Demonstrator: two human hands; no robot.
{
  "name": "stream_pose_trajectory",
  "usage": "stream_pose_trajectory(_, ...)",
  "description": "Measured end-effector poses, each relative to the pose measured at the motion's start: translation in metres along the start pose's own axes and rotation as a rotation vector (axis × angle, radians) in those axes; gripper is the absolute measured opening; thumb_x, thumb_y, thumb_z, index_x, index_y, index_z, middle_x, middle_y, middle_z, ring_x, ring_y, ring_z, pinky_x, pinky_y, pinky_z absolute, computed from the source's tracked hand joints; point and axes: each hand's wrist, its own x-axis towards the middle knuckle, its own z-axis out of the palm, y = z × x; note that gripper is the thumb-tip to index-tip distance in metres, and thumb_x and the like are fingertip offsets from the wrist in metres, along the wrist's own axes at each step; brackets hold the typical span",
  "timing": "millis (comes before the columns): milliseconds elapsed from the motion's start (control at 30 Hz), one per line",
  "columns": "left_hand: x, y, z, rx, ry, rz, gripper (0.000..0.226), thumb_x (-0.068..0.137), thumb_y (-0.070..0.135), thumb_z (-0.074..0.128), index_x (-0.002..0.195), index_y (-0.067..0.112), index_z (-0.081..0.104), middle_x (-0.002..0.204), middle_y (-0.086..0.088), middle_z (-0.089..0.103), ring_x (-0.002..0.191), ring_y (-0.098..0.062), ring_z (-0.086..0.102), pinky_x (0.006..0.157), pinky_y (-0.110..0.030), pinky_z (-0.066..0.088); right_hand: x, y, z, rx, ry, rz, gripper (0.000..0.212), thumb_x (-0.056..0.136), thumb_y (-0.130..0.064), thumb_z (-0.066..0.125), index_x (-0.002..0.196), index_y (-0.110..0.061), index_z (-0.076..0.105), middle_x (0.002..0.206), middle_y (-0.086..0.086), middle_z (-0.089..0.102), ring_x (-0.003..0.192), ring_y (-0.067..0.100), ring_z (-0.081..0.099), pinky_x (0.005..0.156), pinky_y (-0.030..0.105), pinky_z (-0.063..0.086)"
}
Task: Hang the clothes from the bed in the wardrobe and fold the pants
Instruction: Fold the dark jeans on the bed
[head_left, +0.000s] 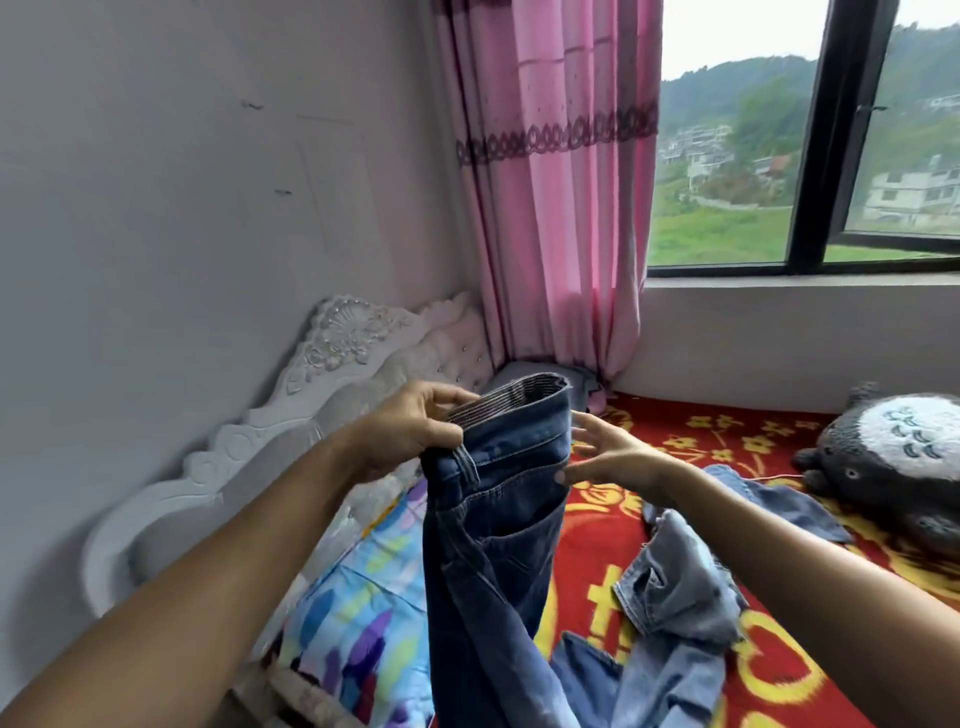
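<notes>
My left hand (410, 431): fingers and thumb curled, pinching the waistband of the dark blue jeans (493, 545). The jeans hang raised over the bed's red blanket (597, 545), near the headboard (337, 364) edge.

My right hand (613, 454): fingers spread and straight, holding nothing, just beside the waistband's right side.

Lighter denim clothes (680, 603): crumpled mid-bed.

Blanket's yellow characters: not legible.

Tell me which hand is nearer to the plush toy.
Right. The right hand is open beside the jeans, left of the plush toy; the left hand grips the waistband, even farther left.
</notes>
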Motion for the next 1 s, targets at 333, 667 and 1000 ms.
stream_pose_trajectory(333,0.026,-0.023,0.026,1.260,0.360,0.775,0.059,0.086,0.002,0.058,0.143,0.011,0.043,0.131,-0.014,0.049,0.110,-0.031,0.051,0.096,-0.041,0.047,-0.046,-0.035,-0.014,0.046,0.422,-0.370,0.018,0.088,0.000,0.066,0.099,-0.012,0.072,0.092,0.003,0.074,0.084,0.011,0.067,0.075,0.025,0.055)
stream_pose_trajectory(667,0.107,0.073,0.157,0.800,0.340,0.847,0.067,0.082,-0.003,0.057,0.145,0.003,0.035,0.112,-0.022,0.060,0.097,-0.039,0.058,0.083,-0.044,0.049,-0.148,-0.078,-0.138,-0.173,0.786,-0.390,0.019,0.090,-0.003,0.065,0.108,-0.008,0.067,0.091,-0.004,0.070,0.074,-0.004,0.065,0.072,0.018,0.053)
stream_pose_trajectory(1000,0.202,0.222,0.325,0.183,0.256,0.801,0.034,0.079,-0.002,0.059,0.107,0.014,0.069,0.099,-0.003,0.070,0.089,-0.022,0.069,0.086,-0.039,0.056,-0.264,0.014,-0.305,0.175,0.537,0.042,0.088,0.057,-0.063,0.083,0.132,-0.026,0.055,0.127,-0.003,0.066,0.117,0.020,0.062,0.088,0.039,0.052)
